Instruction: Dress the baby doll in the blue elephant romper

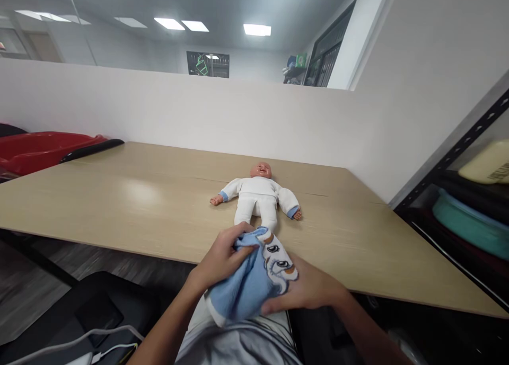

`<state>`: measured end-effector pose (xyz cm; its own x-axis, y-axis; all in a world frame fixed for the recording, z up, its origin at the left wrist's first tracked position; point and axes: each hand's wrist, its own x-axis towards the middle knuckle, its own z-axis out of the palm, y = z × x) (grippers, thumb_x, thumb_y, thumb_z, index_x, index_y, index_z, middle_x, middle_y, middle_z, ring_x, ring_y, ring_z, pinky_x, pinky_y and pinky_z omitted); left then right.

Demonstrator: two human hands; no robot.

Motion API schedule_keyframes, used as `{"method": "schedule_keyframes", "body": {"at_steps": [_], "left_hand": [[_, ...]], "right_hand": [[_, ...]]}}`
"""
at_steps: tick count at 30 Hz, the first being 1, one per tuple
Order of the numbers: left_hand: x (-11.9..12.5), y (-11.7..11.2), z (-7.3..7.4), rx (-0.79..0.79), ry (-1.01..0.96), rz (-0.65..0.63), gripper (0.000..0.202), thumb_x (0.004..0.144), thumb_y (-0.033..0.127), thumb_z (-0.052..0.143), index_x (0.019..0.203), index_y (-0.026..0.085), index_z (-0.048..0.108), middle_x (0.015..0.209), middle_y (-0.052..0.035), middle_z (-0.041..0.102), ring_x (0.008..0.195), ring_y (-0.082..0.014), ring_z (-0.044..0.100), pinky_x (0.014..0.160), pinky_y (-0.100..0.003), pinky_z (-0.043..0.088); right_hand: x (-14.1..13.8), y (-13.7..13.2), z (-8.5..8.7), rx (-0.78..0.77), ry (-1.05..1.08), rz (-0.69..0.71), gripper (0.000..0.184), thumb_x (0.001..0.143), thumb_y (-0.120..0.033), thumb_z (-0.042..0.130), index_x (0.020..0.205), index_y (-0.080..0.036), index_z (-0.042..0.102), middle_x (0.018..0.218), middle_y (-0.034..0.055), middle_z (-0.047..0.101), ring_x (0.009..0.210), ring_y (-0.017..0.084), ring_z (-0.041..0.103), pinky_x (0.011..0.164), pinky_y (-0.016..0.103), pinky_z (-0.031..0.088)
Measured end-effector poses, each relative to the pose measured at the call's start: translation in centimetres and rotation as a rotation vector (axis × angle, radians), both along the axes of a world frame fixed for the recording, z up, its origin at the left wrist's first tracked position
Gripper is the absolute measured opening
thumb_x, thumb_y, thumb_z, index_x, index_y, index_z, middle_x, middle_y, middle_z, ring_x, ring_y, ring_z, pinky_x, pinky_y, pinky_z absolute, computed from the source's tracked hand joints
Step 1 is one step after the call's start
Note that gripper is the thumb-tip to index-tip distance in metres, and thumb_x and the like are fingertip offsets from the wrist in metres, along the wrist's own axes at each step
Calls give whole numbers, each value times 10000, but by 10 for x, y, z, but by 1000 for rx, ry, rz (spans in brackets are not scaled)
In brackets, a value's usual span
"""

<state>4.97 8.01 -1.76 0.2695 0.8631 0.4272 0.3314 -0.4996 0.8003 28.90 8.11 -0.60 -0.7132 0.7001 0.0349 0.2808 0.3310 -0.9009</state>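
A baby doll (258,193) in a white top and white leggings with blue cuffs lies on its back on the table (151,211), arms spread and head toward the wall. In front of its legs I hold up a small blue cloth garment (242,288) with white trim and an embroidered animal face. My left hand (225,254) grips its upper left edge, thumb on top and fingers partly hidden in the fabric. On the other side my right hand (304,288) holds it, thumb over the front and the other fingers behind. The doll's feet are hidden behind the garment.
A red plastic tub (43,148) stands at the far left. On the right, a black metal rack (449,163) holds a teal basin (469,219) and a cream-coloured container (487,163). A black chair (107,296) with cables is at lower left. Behind the table rises a white wall (199,113) with a window.
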Motion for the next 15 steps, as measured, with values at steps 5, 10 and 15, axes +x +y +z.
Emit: {"method": "schedule_keyframes", "body": {"at_steps": [5,10,15], "left_hand": [[-11,2,3,-63,38,6,253,974,447,669,1021,199,682,948,-22,723,891,-221,647,828,-309,497],[-41,2,-14,-449,-72,-493,539,739,494,922,1136,167,760,1058,-56,789,976,-272,703,896,-354,568],[-38,0,-49,-502,-455,-407,573,892,585,781,1327,216,715,1381,-112,717,1258,-304,643,1139,-435,473]], "right_hand": [[-27,-9,-19,-6,23,-155,548,890,-545,779,1344,-255,680,1403,93,705,1364,312,609,1289,560,344],[-21,1,-19,-145,177,-213,622,898,-717,683,1295,-240,729,1417,106,712,1398,332,597,1269,535,387],[-22,9,-25,-307,62,-265,714,796,-723,786,1306,-227,730,1414,117,714,1436,376,553,1288,588,319]]}}
